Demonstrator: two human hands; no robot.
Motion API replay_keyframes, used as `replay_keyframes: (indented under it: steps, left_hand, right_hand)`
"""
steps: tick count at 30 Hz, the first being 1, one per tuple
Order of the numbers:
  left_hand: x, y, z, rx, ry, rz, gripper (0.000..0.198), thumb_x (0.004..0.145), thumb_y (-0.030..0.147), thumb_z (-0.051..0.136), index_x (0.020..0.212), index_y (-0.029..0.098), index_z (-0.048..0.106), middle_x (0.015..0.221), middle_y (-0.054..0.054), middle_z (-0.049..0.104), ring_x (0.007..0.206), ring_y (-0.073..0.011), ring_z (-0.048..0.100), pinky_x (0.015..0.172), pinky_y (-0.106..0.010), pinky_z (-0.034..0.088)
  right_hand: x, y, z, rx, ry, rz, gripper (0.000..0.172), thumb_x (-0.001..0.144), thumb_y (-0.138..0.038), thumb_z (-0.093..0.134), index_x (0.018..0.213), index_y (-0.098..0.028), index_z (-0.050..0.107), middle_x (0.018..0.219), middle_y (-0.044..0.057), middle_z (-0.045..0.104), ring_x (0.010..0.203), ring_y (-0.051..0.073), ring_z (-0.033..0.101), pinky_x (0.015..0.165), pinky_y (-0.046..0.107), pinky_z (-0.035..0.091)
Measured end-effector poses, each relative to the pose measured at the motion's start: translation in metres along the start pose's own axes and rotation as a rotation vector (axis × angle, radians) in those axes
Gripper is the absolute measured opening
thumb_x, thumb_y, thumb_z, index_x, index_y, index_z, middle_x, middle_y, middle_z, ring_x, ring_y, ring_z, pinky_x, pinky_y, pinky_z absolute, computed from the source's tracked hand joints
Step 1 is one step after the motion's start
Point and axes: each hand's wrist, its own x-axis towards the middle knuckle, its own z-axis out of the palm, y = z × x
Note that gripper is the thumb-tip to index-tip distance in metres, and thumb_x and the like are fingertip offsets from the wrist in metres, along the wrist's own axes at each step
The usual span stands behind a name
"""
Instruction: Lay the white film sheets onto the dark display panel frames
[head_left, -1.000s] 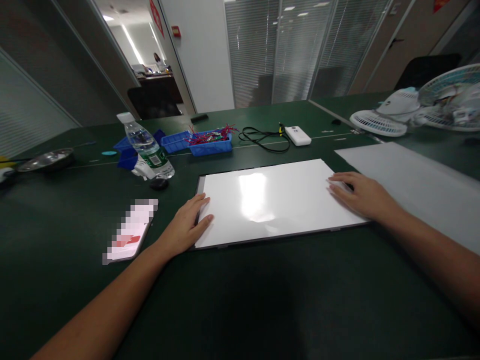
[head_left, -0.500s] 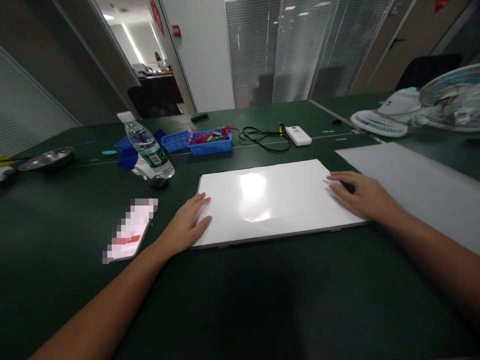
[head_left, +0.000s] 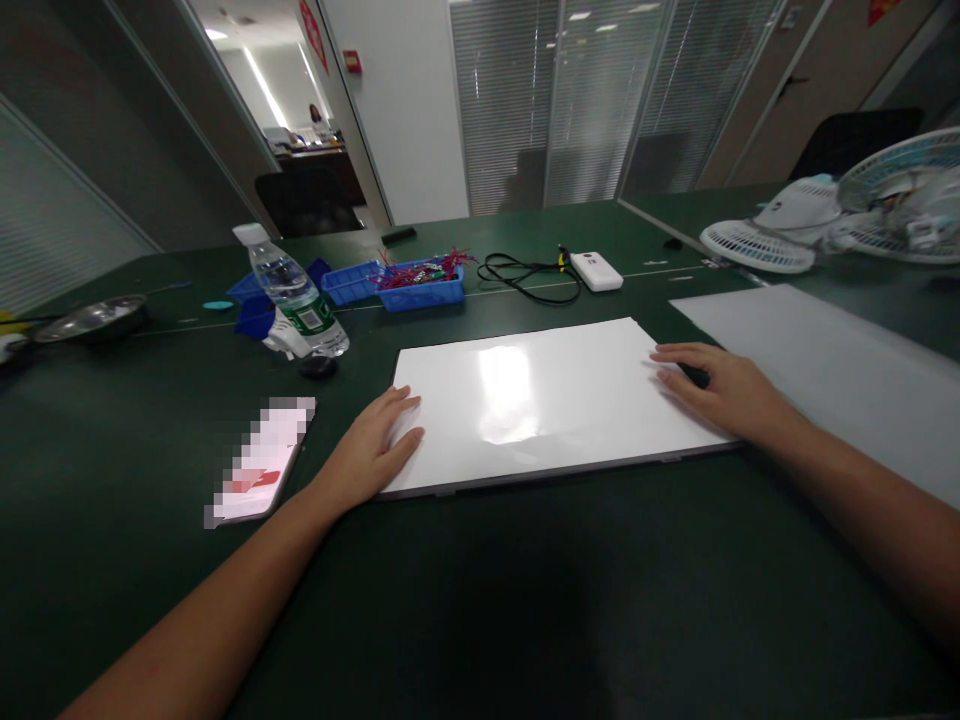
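A flat, glossy white panel [head_left: 585, 400] with a thin dark rim lies on the dark green table [head_left: 465, 610] in front of me. Bright light reflects off its middle. My left hand [head_left: 373, 447] rests at the panel's left edge, its fingers stretched over the white surface and the thumb apart. At the right edge, my right hand [head_left: 724, 392] lies with fingers extended onto the panel and a gap between thumb and fingers. Both hands are open; neither is wrapped round the panel. Part of each side edge is hidden beneath them.
A phone [head_left: 262, 465] and a tilted water bottle [head_left: 296, 295] are on the left. Behind the panel are a blue tray [head_left: 424, 292] of red wires, a black cable [head_left: 525, 280] and a white device [head_left: 596, 271]. A pale sheet [head_left: 840, 365] and fan parts [head_left: 795, 225] lie right.
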Motion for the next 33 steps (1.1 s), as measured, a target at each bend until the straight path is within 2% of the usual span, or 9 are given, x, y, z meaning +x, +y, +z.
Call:
replay_keyframes:
  steps: [9,14,15,17,19,21,24,30,33]
  left_hand:
    - [0.001,0.008,-0.005,0.013,0.082,-0.011,0.053,0.102,0.057,0.055,0.133,0.020,0.077,0.156,-0.016,0.067,0.146,-0.0353,0.063,0.127,-0.057,0.047]
    - [0.001,0.009,-0.006,0.036,0.096,-0.012,0.051,0.100,0.056,0.057,0.129,0.020,0.079,0.153,-0.015,0.070,0.142,-0.0353,0.067,0.125,-0.054,0.049]
    - [0.001,0.009,-0.006,0.035,0.100,-0.015,0.051,0.100,0.056,0.057,0.129,0.021,0.079,0.152,-0.014,0.070,0.141,-0.0351,0.067,0.125,-0.054,0.049]
    - [0.001,0.010,-0.006,0.033,0.103,-0.022,0.050,0.100,0.056,0.058,0.128,0.021,0.080,0.151,-0.014,0.071,0.140,-0.0350,0.068,0.124,-0.054,0.050]
    - [0.001,0.011,-0.007,0.031,0.102,-0.027,0.050,0.099,0.055,0.058,0.127,0.021,0.081,0.150,-0.014,0.072,0.140,-0.0349,0.068,0.124,-0.055,0.050]
    - [0.001,0.012,-0.007,0.028,0.101,-0.029,0.049,0.099,0.055,0.058,0.126,0.021,0.081,0.151,-0.014,0.072,0.140,-0.0346,0.068,0.124,-0.054,0.050]
    - [0.001,0.012,-0.008,0.031,0.098,-0.032,0.050,0.099,0.055,0.058,0.127,0.021,0.081,0.151,-0.014,0.071,0.140,-0.0350,0.068,0.124,-0.054,0.050]
    - [0.001,0.010,-0.007,0.036,0.093,-0.027,0.049,0.099,0.056,0.058,0.126,0.022,0.081,0.152,-0.013,0.071,0.141,-0.0353,0.067,0.124,-0.055,0.050]
    - [0.001,0.008,-0.006,0.039,0.088,-0.028,0.051,0.099,0.056,0.058,0.128,0.021,0.081,0.152,-0.014,0.071,0.141,-0.0359,0.067,0.124,-0.056,0.050]
  right_hand:
    - [-0.001,-0.007,-0.005,-0.052,-0.004,0.061,0.052,0.106,-0.056,0.051,0.136,-0.023,0.080,0.146,0.011,0.073,0.115,0.032,0.072,0.095,0.047,0.056]
    - [0.000,-0.013,-0.007,-0.145,-0.112,0.209,0.060,0.106,-0.061,0.048,0.141,-0.024,0.079,0.122,0.012,0.082,0.076,0.025,0.069,0.077,0.044,0.052]
    - [0.000,-0.013,-0.007,-0.152,-0.123,0.228,0.060,0.106,-0.061,0.048,0.140,-0.024,0.080,0.125,0.012,0.081,0.070,0.024,0.067,0.076,0.045,0.052]
    - [0.000,-0.012,-0.007,-0.140,-0.125,0.216,0.058,0.105,-0.061,0.049,0.138,-0.026,0.081,0.143,0.011,0.075,0.068,0.021,0.065,0.077,0.047,0.054]
    - [0.002,-0.007,-0.006,-0.131,-0.110,0.179,0.056,0.104,-0.061,0.050,0.136,-0.027,0.081,0.155,0.009,0.068,0.076,0.023,0.069,0.084,0.049,0.057]
    - [0.004,0.000,-0.006,-0.158,-0.077,0.155,0.056,0.105,-0.059,0.050,0.137,-0.025,0.080,0.153,0.011,0.068,0.099,0.030,0.074,0.096,0.051,0.057]
    - [0.009,0.021,-0.012,-0.245,0.005,0.179,0.058,0.105,-0.054,0.049,0.142,-0.018,0.076,0.154,0.016,0.066,0.133,0.036,0.064,0.112,0.052,0.049]
    - [0.011,0.091,-0.034,-0.458,0.060,0.401,0.070,0.107,-0.062,0.045,0.154,-0.015,0.068,0.163,0.023,0.055,0.147,0.040,0.052,0.114,0.052,0.043]
    - [0.010,0.130,-0.036,-0.501,0.032,0.548,0.091,0.103,-0.080,0.039,0.163,-0.014,0.058,0.168,0.029,0.047,0.149,0.046,0.049,0.110,0.056,0.043]
